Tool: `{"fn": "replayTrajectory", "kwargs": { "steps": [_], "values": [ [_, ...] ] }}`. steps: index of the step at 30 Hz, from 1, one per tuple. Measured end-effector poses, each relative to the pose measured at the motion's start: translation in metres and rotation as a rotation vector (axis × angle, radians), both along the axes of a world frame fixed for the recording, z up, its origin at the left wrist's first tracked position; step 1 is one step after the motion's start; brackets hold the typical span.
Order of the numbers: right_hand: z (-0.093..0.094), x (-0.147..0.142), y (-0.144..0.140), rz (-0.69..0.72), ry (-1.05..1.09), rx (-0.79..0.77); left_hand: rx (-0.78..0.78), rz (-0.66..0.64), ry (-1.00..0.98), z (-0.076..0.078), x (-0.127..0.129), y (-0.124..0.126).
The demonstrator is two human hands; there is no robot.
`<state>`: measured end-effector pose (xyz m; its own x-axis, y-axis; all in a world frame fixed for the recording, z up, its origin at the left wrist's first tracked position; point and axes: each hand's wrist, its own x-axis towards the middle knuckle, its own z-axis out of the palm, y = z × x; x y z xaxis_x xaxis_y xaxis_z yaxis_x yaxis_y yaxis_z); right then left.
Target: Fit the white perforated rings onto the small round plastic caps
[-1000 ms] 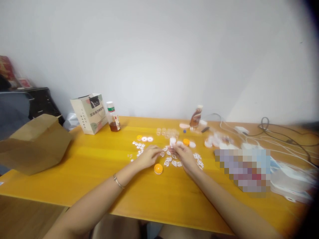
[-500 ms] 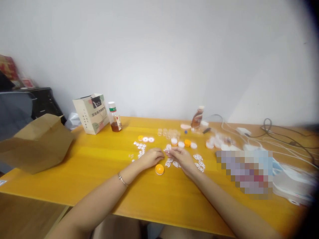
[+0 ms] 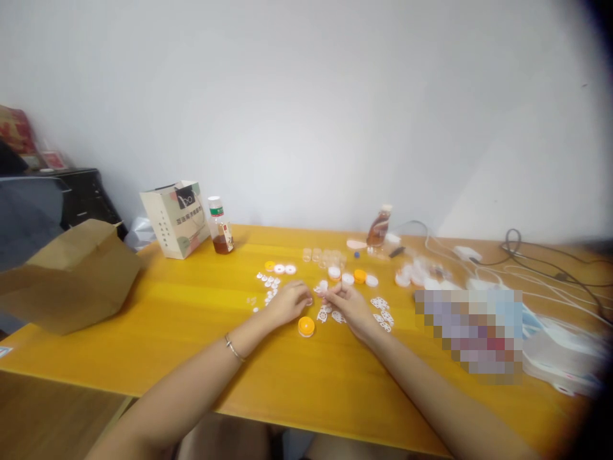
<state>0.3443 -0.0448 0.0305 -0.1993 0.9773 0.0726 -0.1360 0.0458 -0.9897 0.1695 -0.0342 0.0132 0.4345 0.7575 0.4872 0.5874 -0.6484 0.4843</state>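
My left hand (image 3: 291, 302), a bracelet on its wrist, has its fingers bent and pressed together just above the table. What sits at its fingertips is too small to make out. Facing it, my right hand (image 3: 348, 305) pinches a small white openwork plastic piece (image 3: 320, 287) between thumb and forefinger. Under the right fingers lie more white openwork pieces (image 3: 338, 317). An orange round cap (image 3: 306, 326) rests on the table in front of the left hand. Left of that hand are several small white discs (image 3: 269, 293).
Behind the hands stand small clear cups (image 3: 317, 254) and white and orange caps (image 3: 359, 276). Farther back are a jar (image 3: 219, 230), a paper bag (image 3: 176, 220) and a brown bottle (image 3: 378, 227). Cables (image 3: 527, 259) and plastic packaging (image 3: 565, 354) lie at right, a brown bag (image 3: 71, 275) at left.
My left fingertips have drawn slightly back to the left, away from the right hand. The right fingers are bent a little more around the white piece.
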Motion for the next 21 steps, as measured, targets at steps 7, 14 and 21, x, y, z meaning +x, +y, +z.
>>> {"fn": "replayTrajectory", "kwargs": {
  "steps": [7,14,21],
  "values": [
    [0.0,0.0,0.0,-0.012,-0.005,0.065,-0.188,0.103,-0.155,-0.005,-0.001,0.001],
    [-0.002,0.0,0.0,-0.019,-0.013,-0.02,-0.529,-0.01,-0.62,-0.007,-0.001,0.008],
    [-0.008,-0.002,0.003,0.147,0.017,-0.038,-0.608,-0.088,-0.82,0.006,0.003,-0.001]
  ]
}}
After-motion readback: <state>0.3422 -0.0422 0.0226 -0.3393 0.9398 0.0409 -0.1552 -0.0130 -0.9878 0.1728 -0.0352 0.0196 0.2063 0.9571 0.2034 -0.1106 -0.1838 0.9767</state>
